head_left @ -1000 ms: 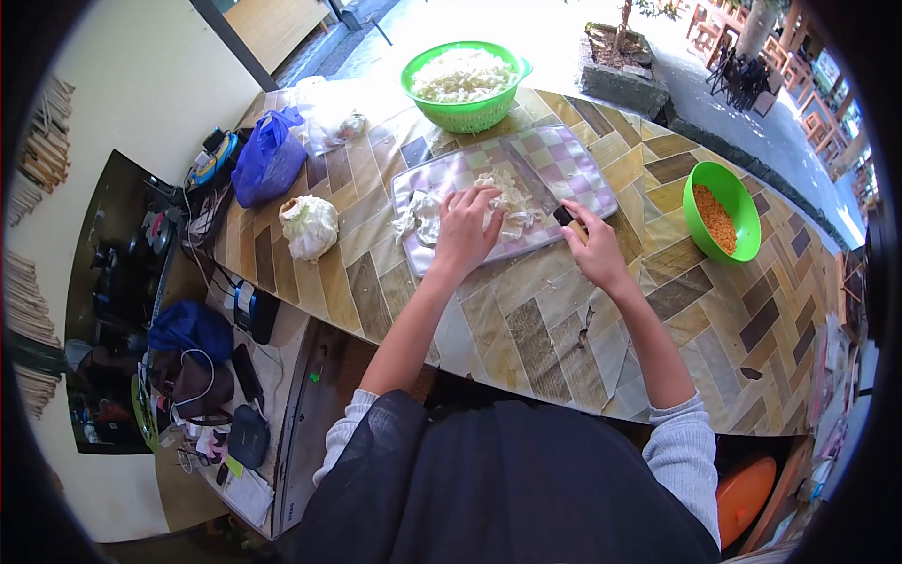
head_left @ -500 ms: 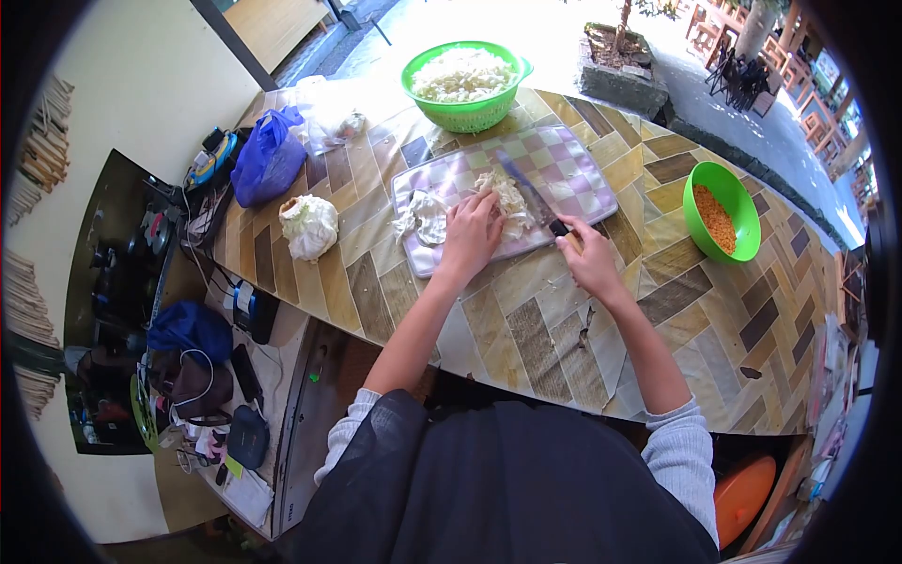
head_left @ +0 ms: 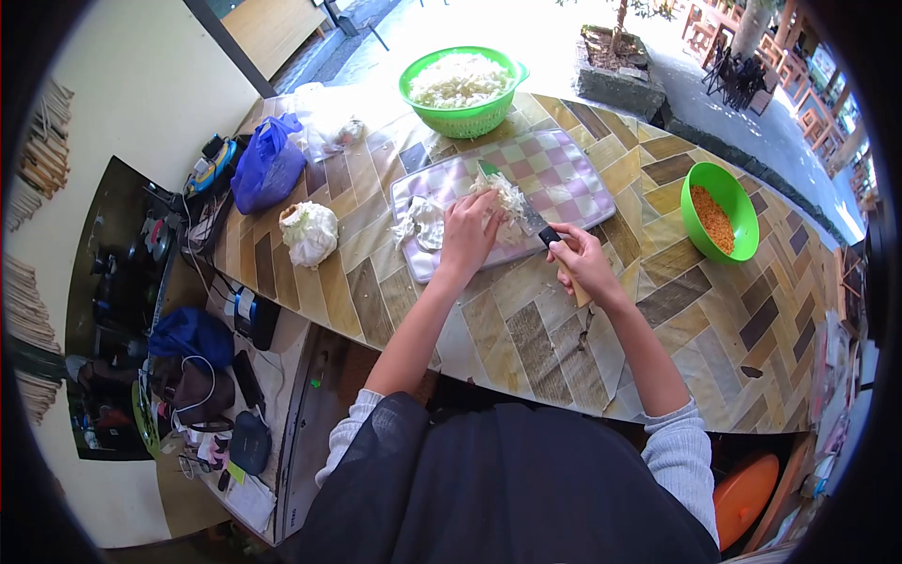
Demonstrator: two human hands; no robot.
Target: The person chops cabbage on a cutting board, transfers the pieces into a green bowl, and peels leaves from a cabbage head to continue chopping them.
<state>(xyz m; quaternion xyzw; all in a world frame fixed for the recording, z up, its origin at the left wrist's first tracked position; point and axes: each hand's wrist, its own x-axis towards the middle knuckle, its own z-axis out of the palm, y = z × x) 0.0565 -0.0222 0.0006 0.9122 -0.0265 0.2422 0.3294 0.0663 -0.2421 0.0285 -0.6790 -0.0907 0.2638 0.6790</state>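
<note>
My left hand [head_left: 469,233] presses its bent fingers on a pile of shredded cabbage [head_left: 510,195] on the pink-and-white checked cutting board [head_left: 568,169]. The handle of a knife [head_left: 536,222] is gripped in my right hand [head_left: 584,265]. Its blade lies at the right side of the shreds, close to my left fingertips, with the tip pointing away from me. Some pale cabbage leaves [head_left: 428,226] rest on the board's left part. Off the board to the left sits a partly cut cabbage head [head_left: 309,235].
A green colander [head_left: 462,120] heaped with shredded cabbage stands behind the board. To the right is a green bowl [head_left: 747,226] of orange bits. A blue plastic bag [head_left: 268,164] and a clear bag [head_left: 329,136] lie at the back left of the wood-patterned table [head_left: 686,348].
The knife has shifted left and against the shredded cabbage, its handle now angled down toward me. My right hand has turned with it. My left hand stays almost in place.
</note>
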